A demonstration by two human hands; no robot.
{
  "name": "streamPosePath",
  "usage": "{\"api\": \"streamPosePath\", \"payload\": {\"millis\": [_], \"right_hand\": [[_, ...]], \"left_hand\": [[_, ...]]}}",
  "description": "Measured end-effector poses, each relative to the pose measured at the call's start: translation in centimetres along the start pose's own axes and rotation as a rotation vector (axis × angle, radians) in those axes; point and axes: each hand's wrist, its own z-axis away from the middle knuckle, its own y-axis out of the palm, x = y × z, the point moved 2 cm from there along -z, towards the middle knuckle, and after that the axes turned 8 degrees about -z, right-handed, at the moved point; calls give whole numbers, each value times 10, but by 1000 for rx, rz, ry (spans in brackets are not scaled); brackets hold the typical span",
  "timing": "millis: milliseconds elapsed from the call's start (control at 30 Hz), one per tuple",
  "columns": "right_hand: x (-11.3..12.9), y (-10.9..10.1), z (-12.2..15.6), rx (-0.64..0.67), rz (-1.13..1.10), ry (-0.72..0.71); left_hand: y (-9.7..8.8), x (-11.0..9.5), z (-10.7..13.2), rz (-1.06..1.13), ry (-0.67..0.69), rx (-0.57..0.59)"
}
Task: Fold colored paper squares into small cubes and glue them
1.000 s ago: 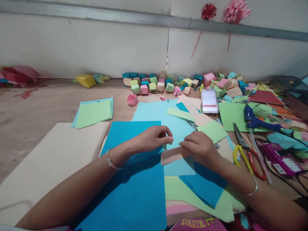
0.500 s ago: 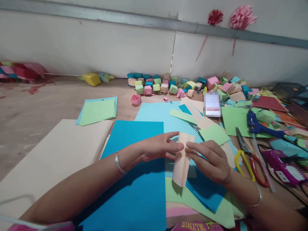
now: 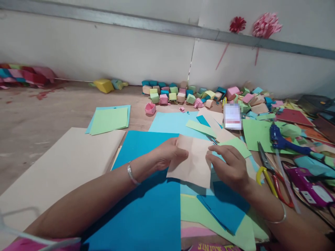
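A peach square of paper point(image 3: 196, 164) is spread open between my two hands, with faint creases across it. My left hand point(image 3: 170, 151) grips its left side, thumb lying on top and the other fingers behind the sheet. At the upper right edge, my right hand point(image 3: 230, 165) pinches the paper between thumb and fingertips. Beneath it lie a large blue sheet point(image 3: 146, 195), a light-blue sheet point(image 3: 172, 122) and several smaller blue pieces point(image 3: 227, 209).
Scissors point(image 3: 269, 170), a blue glue gun point(image 3: 285, 139) and a purple device with a cord point(image 3: 310, 186) lie at the right. Small folded paper boxes point(image 3: 172, 97) line the wall. Green sheets point(image 3: 110, 120) and a large peach sheet point(image 3: 60, 167) are on the left.
The peach paper was folded into a narrow strip and is now opened out into a square. My hands have moved slightly apart, and the view has shifted a little.
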Motion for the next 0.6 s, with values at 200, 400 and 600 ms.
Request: {"api": "streamPosePath", "payload": {"millis": [200, 400, 600], "right_hand": [[12, -4, -13, 78, 7, -152], [15, -1, -15, 114, -20, -210], [9, 6, -3, 102, -61, -180]], "left_hand": [[-2, 5, -2, 14, 61, -111], [2, 8, -1, -29, 92, -261], [8, 7, 2, -153, 107, -291]]}}
